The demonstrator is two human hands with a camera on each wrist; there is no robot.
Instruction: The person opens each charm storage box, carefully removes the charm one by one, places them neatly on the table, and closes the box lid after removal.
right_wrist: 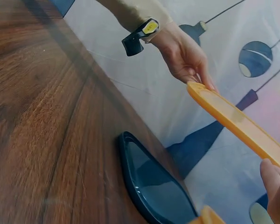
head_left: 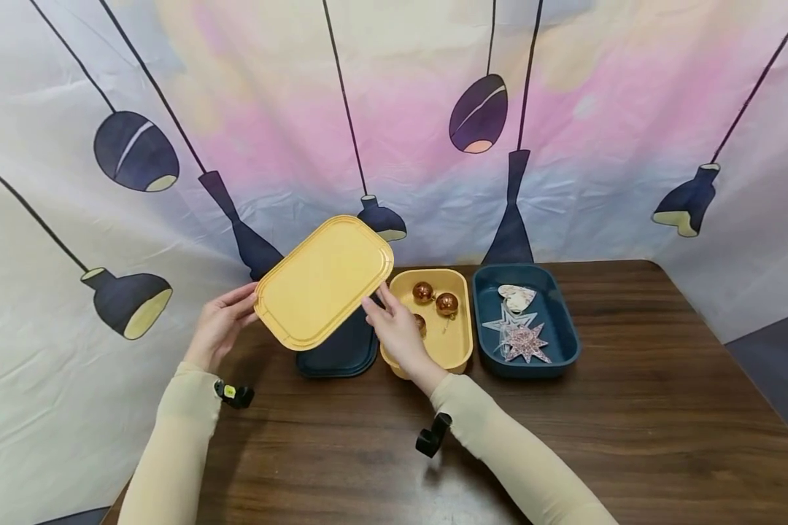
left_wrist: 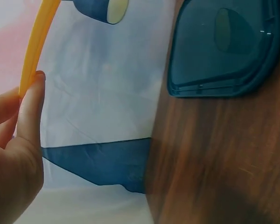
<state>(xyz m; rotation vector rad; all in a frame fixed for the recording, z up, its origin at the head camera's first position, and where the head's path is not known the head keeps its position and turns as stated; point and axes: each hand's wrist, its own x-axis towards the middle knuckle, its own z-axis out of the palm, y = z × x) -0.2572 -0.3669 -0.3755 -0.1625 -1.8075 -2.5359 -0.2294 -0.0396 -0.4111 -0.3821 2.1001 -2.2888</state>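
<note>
Both hands hold a yellow lid (head_left: 324,281) tilted in the air above the table's left part. My left hand (head_left: 222,321) grips its left edge, thumb on the rim (left_wrist: 30,70). My right hand (head_left: 396,329) pinches its right edge (right_wrist: 252,135). Under the lid a dark blue lid (head_left: 338,350) lies flat on the table (left_wrist: 224,46) (right_wrist: 154,186). To the right stands an open yellow box (head_left: 441,321) with copper baubles (head_left: 446,303) inside. Next to it, a dark blue box (head_left: 551,321) holds star and heart ornaments (head_left: 524,341).
The wooden table (head_left: 630,423) ends at a printed fabric backdrop (head_left: 368,109) behind and to the left. The table's left edge (left_wrist: 151,163) lies close to my left hand. Small black clips sit at both wrists (head_left: 235,394) (head_left: 432,436).
</note>
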